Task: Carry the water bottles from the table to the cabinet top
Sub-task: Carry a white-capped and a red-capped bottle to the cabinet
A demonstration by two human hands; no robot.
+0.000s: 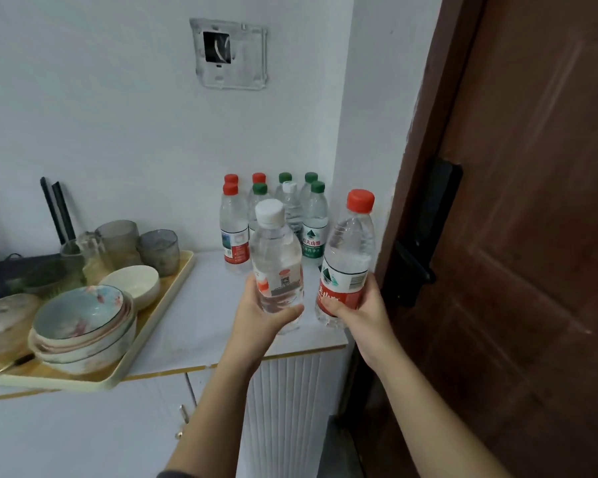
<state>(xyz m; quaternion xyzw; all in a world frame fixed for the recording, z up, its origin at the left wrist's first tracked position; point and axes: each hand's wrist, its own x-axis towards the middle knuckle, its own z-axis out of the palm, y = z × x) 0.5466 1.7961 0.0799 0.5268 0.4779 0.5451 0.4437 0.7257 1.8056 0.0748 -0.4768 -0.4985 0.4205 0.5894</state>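
My left hand (263, 313) grips a clear water bottle with a white cap (277, 260) around its lower half. A taller red-capped bottle with a red label (347, 257) is held upright in my right hand (361, 310). Both bottles hover just above the white cabinet top (201, 315), near its front right corner. Behind them, in the corner by the wall, stands a cluster of several bottles (273, 219) with red, green and white caps.
A cream tray (159, 322) on the cabinet's left holds stacked bowls (83, 322), a white bowl and several glass cups. A black router with antennas sits at the far left. A brown door (518, 236) with a black handle stands close on the right.
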